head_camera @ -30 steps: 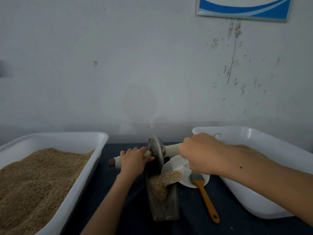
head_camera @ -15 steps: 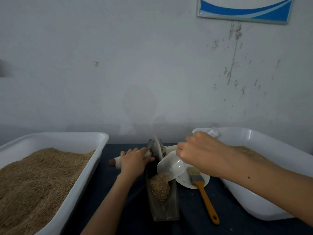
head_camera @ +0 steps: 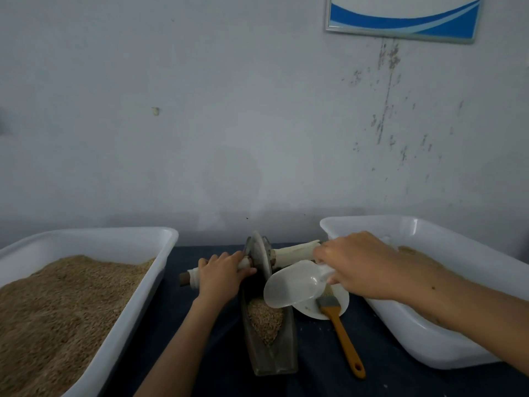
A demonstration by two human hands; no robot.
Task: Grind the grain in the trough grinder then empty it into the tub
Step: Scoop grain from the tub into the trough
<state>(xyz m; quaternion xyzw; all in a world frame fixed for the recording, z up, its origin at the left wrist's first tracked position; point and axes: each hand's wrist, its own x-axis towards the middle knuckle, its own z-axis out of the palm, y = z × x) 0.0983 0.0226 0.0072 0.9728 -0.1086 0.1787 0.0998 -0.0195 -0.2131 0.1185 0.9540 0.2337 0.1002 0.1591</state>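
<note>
Head view: the trough point(head_camera: 272, 353) sits at 6 o'clock on the dark table point(head_camera: 200, 353), narrow and long, running toward the viewer. A pile of grain point(head_camera: 264, 320) lies in its middle. The wheel point(head_camera: 259, 253) stands upright in the far end of the trough, its axle sticking out to both sides. The left hand point(head_camera: 220, 277) grips the left axle handle point(head_camera: 190, 277), fingers curled over it. The right hand point(head_camera: 360, 266) holds a clear scoop point(head_camera: 294, 287) by its handle, the scoop's mouth tipped down over the trough, just above the grain. Under the scoop, at 5 o'clock, a white plate point(head_camera: 340, 306) carries a brush point(head_camera: 339, 329) with an orange handle. At 9 o'clock a white tub point(head_camera: 120, 239) holds much grain. At 3 o'clock a second tub point(head_camera: 446, 333) holds some.
</note>
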